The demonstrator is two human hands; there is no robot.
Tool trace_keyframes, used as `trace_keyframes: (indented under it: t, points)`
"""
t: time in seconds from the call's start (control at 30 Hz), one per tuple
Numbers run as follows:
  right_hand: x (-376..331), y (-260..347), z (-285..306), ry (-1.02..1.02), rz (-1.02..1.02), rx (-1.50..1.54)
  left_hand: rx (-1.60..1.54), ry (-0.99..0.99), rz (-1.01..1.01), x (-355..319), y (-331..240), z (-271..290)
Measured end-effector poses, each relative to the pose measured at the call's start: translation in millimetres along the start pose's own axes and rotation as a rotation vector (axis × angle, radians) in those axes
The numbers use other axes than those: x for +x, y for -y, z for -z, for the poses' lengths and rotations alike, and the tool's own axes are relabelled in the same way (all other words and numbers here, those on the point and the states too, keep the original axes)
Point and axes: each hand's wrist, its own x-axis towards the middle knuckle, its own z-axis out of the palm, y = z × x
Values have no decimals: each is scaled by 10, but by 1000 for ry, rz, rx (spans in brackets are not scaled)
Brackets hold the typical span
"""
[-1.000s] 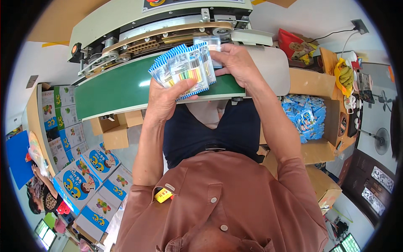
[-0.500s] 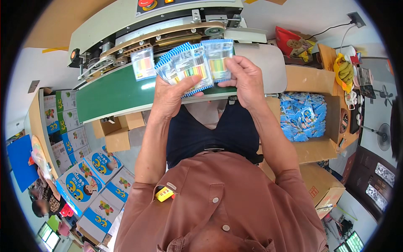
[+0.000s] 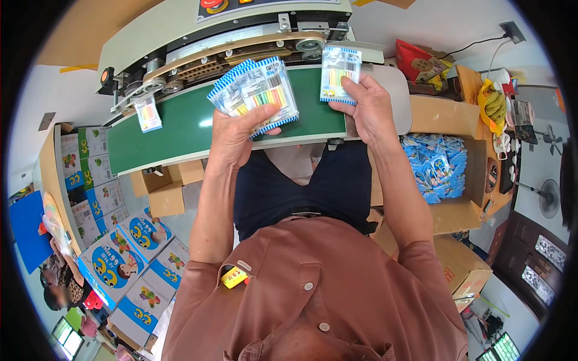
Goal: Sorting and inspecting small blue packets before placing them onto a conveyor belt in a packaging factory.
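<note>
My left hand [image 3: 241, 129] is closed round a fanned stack of small clear packets [image 3: 256, 90] with blue-striped edges and coloured sticks inside. Pinched in my right hand [image 3: 368, 108] is a single packet [image 3: 341, 71] of the same kind, held upright over the right end of the green conveyor belt [image 3: 180, 138], apart from the stack. Another packet [image 3: 148, 114] hangs from the belt sealing machine [image 3: 235, 36] near its left end, its upper edge at the machine's drive band. The lower fingers of both hands are partly hidden by the packets.
Right of me an open cardboard box [image 3: 448, 215] holds a heap of blue packets [image 3: 436, 165]. Printed cartons [image 3: 114, 265] stand at the left, with a person [image 3: 63, 286] beyond them. A yellow bag of bananas [image 3: 495, 105] lies on a wooden shelf at the right.
My right hand has drawn one packet away from the stack, to the right and up toward the machine. The packet in the machine has travelled left. My left hand has shifted slightly left.
</note>
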Motion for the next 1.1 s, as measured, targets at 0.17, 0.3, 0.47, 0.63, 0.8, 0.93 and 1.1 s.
trace_keyframes:
  t: [0.17,0.3,0.47,0.63,0.8,0.93,1.1]
  points:
    - [170,-24,-208,39,-59,-80,-28,-14,-5,1,3,-12]
    - [213,-64,-366,97,-90,-114,-6,-36,-12,9,-17,-30]
    - [-58,4,-455,48,30,-223,38,-42,-58,16,30,-78]
    - [-224,-107,-377,288,103,-284,89,-4,-101,37,125,-183]
    - [-247,-146,-313,191,52,-175,39,42,-104,4,157,-229]
    - [-245,-205,-316,183,44,-29,-79,37,-31,-19,167,-197]
    - [-277,-216,-360,129,64,91,-67,-19,26,-8,191,-126]
